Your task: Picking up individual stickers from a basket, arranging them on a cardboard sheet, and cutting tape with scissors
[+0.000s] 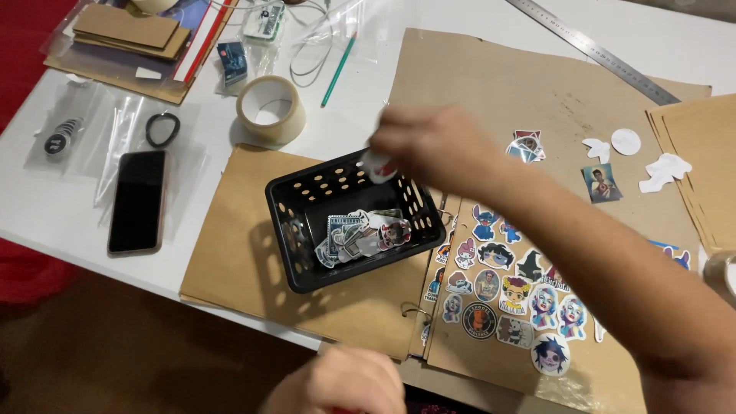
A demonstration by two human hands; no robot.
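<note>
Right hand (429, 146) pinches a sticker (377, 166) over the black basket (287, 222) at frame centre — left hand (341, 383), bottom edge, blurred; grip cannot be told

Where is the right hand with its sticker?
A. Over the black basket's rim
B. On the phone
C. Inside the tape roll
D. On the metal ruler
A: the right hand pinches a sticker above the far rim of the black basket, away from the other things.
</note>
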